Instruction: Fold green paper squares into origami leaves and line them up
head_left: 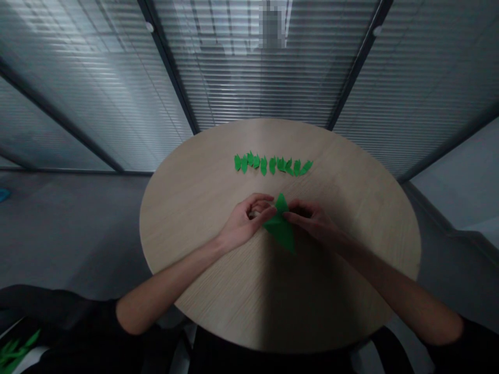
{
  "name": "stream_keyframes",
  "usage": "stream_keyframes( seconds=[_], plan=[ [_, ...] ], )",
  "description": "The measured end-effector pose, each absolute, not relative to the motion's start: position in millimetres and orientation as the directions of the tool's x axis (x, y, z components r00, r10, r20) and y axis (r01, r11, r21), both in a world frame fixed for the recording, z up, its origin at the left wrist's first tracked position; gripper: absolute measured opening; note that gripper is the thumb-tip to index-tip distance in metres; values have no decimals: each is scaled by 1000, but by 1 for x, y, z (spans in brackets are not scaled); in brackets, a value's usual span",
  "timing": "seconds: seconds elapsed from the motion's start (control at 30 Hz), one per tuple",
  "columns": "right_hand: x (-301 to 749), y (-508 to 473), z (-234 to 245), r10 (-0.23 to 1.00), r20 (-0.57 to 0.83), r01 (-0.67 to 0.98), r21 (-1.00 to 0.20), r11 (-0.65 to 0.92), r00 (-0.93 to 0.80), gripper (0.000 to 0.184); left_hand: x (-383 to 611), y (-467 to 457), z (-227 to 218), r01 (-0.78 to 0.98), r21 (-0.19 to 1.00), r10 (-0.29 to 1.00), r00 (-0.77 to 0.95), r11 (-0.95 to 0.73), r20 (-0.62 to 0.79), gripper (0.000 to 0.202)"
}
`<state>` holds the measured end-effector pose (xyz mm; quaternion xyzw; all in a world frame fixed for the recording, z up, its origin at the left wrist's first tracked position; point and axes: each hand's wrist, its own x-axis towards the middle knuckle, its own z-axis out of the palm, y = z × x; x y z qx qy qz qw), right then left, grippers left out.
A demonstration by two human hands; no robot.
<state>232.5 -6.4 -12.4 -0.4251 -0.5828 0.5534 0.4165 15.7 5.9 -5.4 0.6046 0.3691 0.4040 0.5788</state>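
Observation:
A folded piece of green paper [281,228] lies on the round wooden table [218,291], near its middle, pointed at both ends. My left hand [246,219] pinches its left edge with curled fingers. From the other side, my right hand [314,221] grips the paper's right edge, fingers closed on it. Both forearms reach in from the near edge.
A row of several small folded green paper figures [271,164] stands farther back on the table. Glass walls with blinds surround the table. More green paper [13,350] shows at the bottom left, off the table.

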Motion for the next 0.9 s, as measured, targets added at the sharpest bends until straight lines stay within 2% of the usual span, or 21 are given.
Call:
stream_keyframes(
  seconds=[0.1,0.27,0.4,0.5,0.7,0.9],
  plan=[
    [232,-5,-14,979,-23,-37,-999,-31,-203,33,16,5,-6,12,998,927,371,-60,51,49],
    [230,-5,-14,984,-24,-112,-993,-44,-177,36,18,5,-11,-11,999,922,387,31,-24,56],
    [227,-6,-17,983,-19,-136,-990,-44,-184,37,22,8,-18,-146,984,938,343,100,-44,61],
    [226,-8,-19,987,-34,-146,-988,-57,-159,38,23,9,-21,-216,973,949,316,84,-11,61],
    [228,-10,-12,977,-27,-53,-998,-39,-210,36,22,6,-20,-193,974,938,298,-122,177,42],
    [231,-7,-11,994,30,100,-994,41,-107,35,21,4,-16,-123,985,921,356,-118,155,43]
  ],
)
